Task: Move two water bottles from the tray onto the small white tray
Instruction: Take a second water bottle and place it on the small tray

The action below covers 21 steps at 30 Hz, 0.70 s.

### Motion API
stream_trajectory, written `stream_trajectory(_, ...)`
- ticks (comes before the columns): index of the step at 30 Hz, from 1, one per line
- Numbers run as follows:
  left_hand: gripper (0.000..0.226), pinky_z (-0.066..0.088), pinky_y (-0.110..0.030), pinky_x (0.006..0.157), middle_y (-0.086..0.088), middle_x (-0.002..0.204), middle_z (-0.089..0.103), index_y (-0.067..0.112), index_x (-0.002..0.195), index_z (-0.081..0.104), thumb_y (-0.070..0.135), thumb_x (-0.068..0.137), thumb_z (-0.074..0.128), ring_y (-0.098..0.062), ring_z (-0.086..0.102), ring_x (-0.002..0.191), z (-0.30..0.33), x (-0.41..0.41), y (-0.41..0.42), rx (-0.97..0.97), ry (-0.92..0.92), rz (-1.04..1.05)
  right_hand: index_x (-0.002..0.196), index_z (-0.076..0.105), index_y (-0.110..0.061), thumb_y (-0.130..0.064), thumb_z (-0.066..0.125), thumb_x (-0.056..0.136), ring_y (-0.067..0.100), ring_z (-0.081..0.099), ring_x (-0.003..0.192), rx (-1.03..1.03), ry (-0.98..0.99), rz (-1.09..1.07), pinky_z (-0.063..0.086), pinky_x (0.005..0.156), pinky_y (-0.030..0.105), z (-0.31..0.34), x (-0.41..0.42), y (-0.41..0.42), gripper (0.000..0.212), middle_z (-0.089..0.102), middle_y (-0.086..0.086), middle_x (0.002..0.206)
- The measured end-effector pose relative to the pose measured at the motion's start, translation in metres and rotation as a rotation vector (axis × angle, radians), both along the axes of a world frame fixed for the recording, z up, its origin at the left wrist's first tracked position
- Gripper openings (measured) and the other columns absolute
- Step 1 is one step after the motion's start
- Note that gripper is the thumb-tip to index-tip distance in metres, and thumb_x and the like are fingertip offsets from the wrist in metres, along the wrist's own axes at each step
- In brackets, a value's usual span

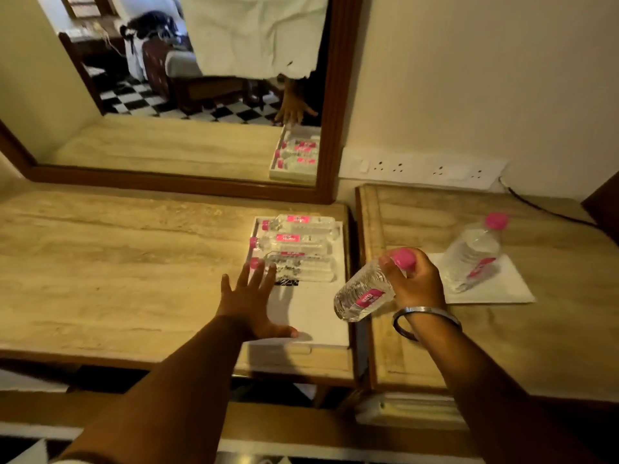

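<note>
Clear plastic pink-capped water bottle (363, 294), pinched near its cap by right hand (415, 283), could swing loose before reaching small white tray (502, 293) at 3 o'clock; left hand (249, 299) splayed empty

Bottles (363, 293): clear, pink caps, pink labels
Tray (315, 316): white
Small tray (495, 289): white
Tabletop (117, 262): beige, streaked
Bangle (425, 316): silver
Mirror frame (338, 95): brown

Three bottles (298, 249) on tray (315, 316), left of small tray (502, 289).

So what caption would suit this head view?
Right hand carries a second bottle toward the small white tray, where one bottle already stands.
</note>
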<state>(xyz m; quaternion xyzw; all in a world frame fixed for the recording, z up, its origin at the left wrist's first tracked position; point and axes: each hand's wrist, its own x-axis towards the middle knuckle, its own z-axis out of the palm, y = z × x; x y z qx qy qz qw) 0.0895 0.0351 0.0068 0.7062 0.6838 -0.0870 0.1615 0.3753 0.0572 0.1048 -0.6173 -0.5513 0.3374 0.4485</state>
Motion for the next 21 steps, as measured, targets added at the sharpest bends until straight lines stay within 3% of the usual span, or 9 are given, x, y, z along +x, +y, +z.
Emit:
stream_trajectory(4, 0.147, -0.011, -0.064, 0.121, -0.003, 0.165, -0.028, 0.026, 0.156, -0.023, 0.103, 0.057, 0.054, -0.027, -0.026, 0.15, 0.012, 0.097, 0.001, 0.059, -0.107, -0.024, 0.106, 0.061, -0.018, -0.033, 0.071, 0.08, 0.02, 0.061, 0.093, 0.052, 0.035, 0.02, 0.046, 0.078, 0.03, 0.024, 0.074, -0.009, 0.032, 0.065, -0.001, 0.096)
stream_trajectory(8, 0.149, -0.011, -0.062, 0.12, -0.001, 0.168, -0.019, 0.029, 0.157, -0.02, 0.113, 0.049, 0.04, -0.027, -0.024, 0.15, 0.014, 0.194, 0.004, 0.066, -0.121, -0.1, 0.099, 0.059, -0.026, -0.038, 0.071, 0.077, 0.014, 0.063, 0.085, 0.077, 0.004, 0.055, 0.047, 0.069, 0.028, 0.039, 0.159, -0.018, 0.028, 0.064, -0.012, 0.088)
stream_trajectory(12, 0.151, 0.0, -0.062, 0.121, -0.008, 0.17, -0.007, 0.024, 0.157, -0.013, 0.114, 0.046, 0.038, -0.035, -0.013, 0.152, 0.005, 0.274, 0.006, 0.131, -0.164, -0.077, 0.102, 0.06, -0.02, -0.036, 0.071, 0.078, 0.02, 0.063, 0.086, 0.078, -0.054, 0.018, 0.046, 0.068, 0.029, 0.042, 0.247, -0.022, 0.031, 0.066, -0.002, 0.091)
stream_trajectory(16, 0.156, -0.004, -0.058, 0.123, -0.01, 0.169, -0.012, 0.023, 0.158, -0.015, 0.114, 0.045, 0.041, -0.032, -0.017, 0.152, -0.006, 0.308, -0.005, 0.127, -0.251, 0.024, 0.098, 0.06, -0.023, -0.031, 0.071, 0.08, 0.022, 0.061, 0.09, 0.073, -0.1, 0.032, 0.046, 0.071, 0.031, 0.049, 0.293, -0.01, 0.022, 0.066, 0.001, 0.094)
stream_trajectory(21, 0.151, -0.016, -0.049, 0.12, -0.011, 0.166, -0.022, 0.017, 0.158, -0.016, 0.114, 0.051, 0.028, -0.029, -0.03, 0.147, -0.019, 0.318, -0.008, 0.157, -0.167, 0.047, 0.098, 0.058, -0.025, -0.027, 0.072, 0.08, 0.02, 0.059, 0.091, 0.138, -0.121, 0.028, 0.043, 0.072, 0.028, 0.062, 0.3, 0.033, 0.023, 0.063, -0.001, 0.095)
